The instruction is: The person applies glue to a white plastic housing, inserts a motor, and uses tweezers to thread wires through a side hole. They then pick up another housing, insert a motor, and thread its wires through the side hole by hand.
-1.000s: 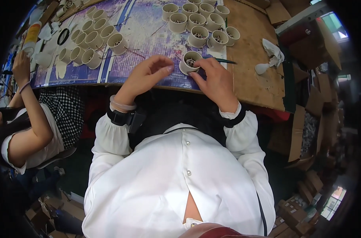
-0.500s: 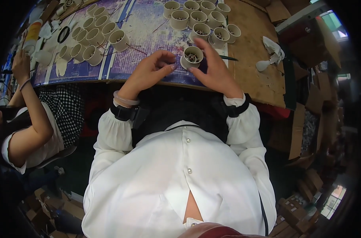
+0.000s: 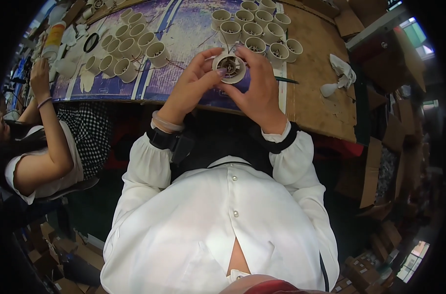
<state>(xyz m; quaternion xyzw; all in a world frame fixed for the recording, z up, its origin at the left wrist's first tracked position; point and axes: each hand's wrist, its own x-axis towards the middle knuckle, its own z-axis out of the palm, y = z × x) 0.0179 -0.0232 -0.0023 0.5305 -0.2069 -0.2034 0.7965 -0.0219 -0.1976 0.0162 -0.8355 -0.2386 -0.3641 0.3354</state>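
Between my two hands is a white cup-shaped plastic housing (image 3: 239, 76), tilted so that its round end with metal parts inside faces me. My left hand (image 3: 196, 83) closes on its left side, the thumb at the rim. On the other side my right hand (image 3: 256, 81) curls round it, with fingertips at the far edge and thumb below. Thin wires stick out at its far side. Just beyond stands a group of similar white cups (image 3: 252, 30) with small metal parts inside. Another group of white cups (image 3: 130, 48), some with thin reddish wires, stands to the left.
A dark green pen-like tool (image 3: 285, 80) lies right of my right hand. Crumpled white wrapping (image 3: 343, 71) rests on the brown board (image 3: 321, 108). At the left are a black ring (image 3: 91, 42), a yellow-and-white bottle (image 3: 54, 36) and another person's hand (image 3: 39, 73). Open cartons stand at the right.
My left hand has moved right and taken hold of the housing, which my right hand was holding. The housing has gone from upright to tilted toward me. The whole view has shifted slightly.
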